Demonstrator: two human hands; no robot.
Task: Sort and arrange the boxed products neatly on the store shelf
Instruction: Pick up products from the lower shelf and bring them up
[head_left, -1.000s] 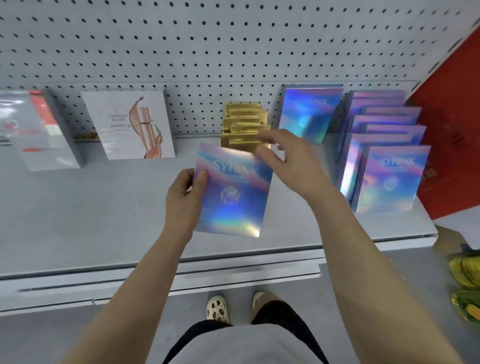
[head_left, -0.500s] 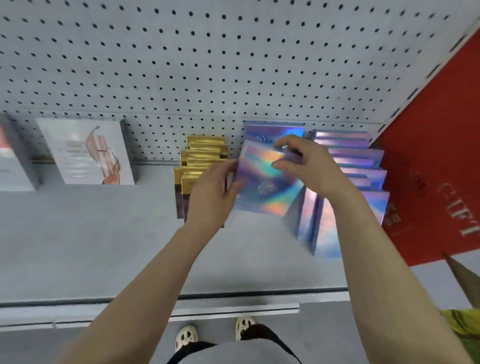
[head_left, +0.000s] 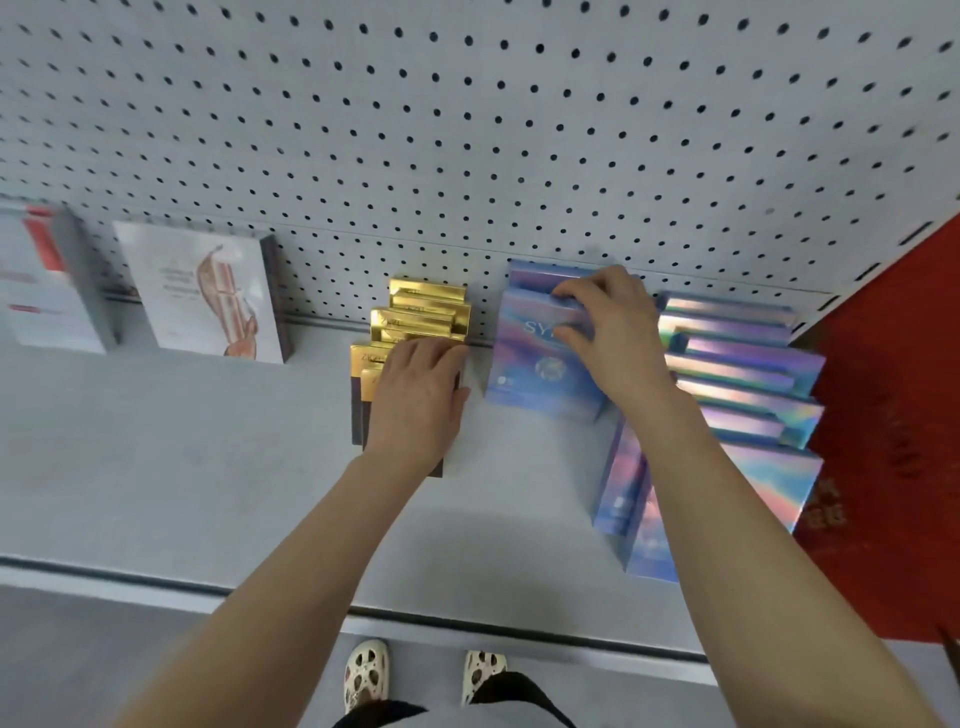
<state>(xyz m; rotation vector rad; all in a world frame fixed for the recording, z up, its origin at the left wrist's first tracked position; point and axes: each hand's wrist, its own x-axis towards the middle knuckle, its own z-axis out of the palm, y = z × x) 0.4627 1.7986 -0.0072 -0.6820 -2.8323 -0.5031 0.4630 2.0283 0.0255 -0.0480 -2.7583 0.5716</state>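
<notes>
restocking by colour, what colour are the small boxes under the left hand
Shiny gold tops with dark fronts: the small boxes, seen in the head view.

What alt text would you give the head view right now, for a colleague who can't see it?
A person's right hand grips the top edge of a holographic blue box standing at the back of a grey shelf, while the left hand rests on a row of gold boxes beside it. A longer row of holographic boxes stands to the right, white boxes to the left.
</notes>
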